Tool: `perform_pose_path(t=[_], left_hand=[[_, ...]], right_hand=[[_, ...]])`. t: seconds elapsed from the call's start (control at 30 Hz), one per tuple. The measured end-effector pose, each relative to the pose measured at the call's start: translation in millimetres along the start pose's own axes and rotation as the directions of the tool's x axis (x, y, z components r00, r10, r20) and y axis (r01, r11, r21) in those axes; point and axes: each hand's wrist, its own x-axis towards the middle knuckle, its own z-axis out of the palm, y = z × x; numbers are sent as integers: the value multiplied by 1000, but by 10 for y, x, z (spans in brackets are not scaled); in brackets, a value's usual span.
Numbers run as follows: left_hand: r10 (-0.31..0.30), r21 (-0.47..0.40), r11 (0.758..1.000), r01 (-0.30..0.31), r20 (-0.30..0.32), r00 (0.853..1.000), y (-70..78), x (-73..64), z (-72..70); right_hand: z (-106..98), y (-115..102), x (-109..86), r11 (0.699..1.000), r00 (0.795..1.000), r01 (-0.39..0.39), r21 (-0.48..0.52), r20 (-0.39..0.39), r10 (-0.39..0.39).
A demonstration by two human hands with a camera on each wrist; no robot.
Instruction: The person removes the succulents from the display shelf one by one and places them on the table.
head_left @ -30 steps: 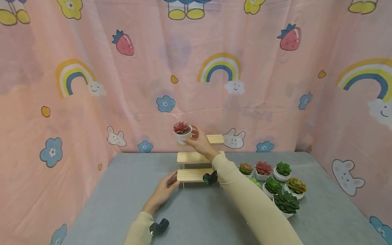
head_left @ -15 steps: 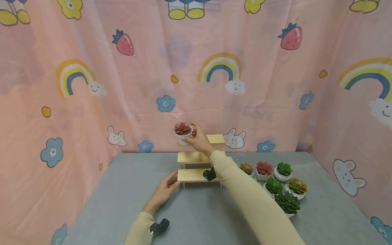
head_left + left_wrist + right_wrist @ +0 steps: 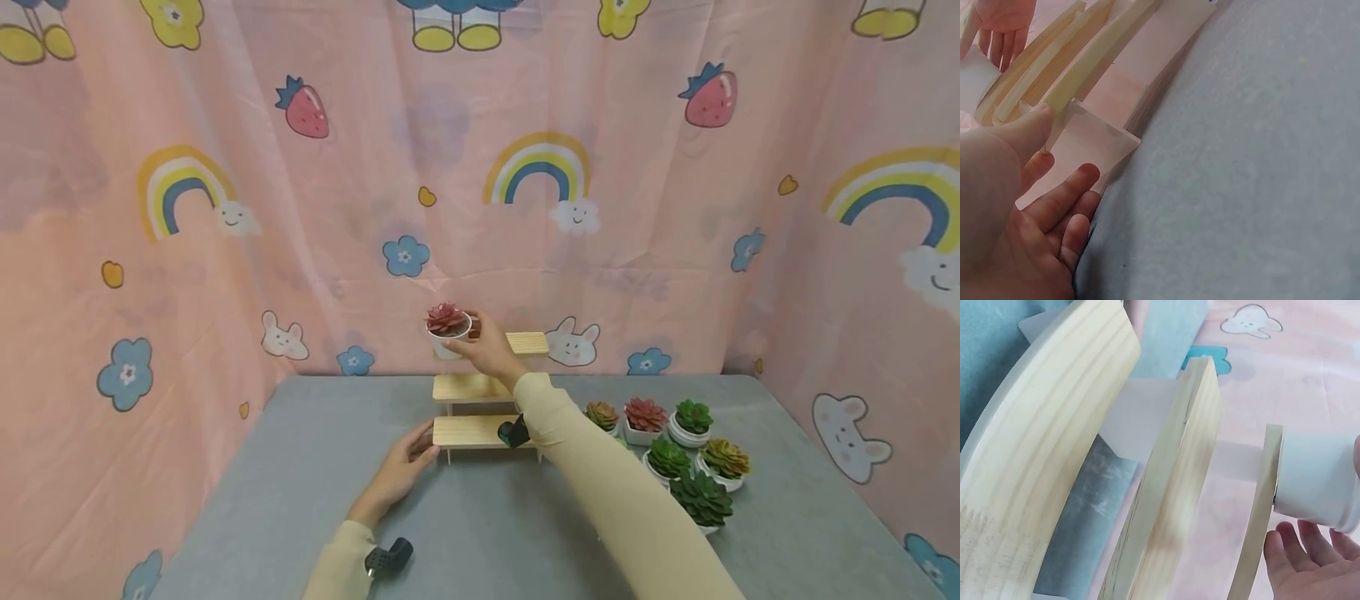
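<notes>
My right hand point(image 3: 491, 348) grips a small white pot with a red succulent point(image 3: 445, 321) at the left end of the top shelf. In the right wrist view the base of the white pot point(image 3: 1316, 478) meets the top board point(image 3: 1260, 506). The three-tier wooden stand point(image 3: 472, 431) has clear side panels point(image 3: 1091, 140). Low on its left side, my left hand point(image 3: 397, 467) holds the end of the bottom tier, thumb at the board's corner and the other fingers by the panel. In the left wrist view the left hand point(image 3: 1029, 231) partly hides that corner.
Several potted succulents stand on the grey table point(image 3: 300, 467) right of the stand, among them a red one point(image 3: 645, 415), a dark green one point(image 3: 701, 498) and a yellow-green one point(image 3: 723, 456). A pink patterned curtain point(image 3: 360, 183) hangs behind the table.
The right hand and the red succulent's pot have sunk very slightly toward the top shelf. My left hand stays at the stand's left end.
</notes>
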Motion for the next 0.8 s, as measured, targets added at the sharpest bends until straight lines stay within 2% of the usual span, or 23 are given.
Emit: perform_pose_path(t=[0.17, 0.4, 0.8], left_hand=[[6, -5, 1000, -6, 5, 1000, -1, 4, -5], [11, 7, 1000, -11, 1, 1000, -10, 13, 3], [17, 26, 1000, -16, -10, 1000, 10, 2, 20]], right_hand=[[-2, -2, -30, 999, 1000, 18, 50, 2, -19], [-14, 49, -51, 998, 999, 46, 47, -9, -45], [-79, 86, -114, 995, 998, 48, 93, 29, -50]])
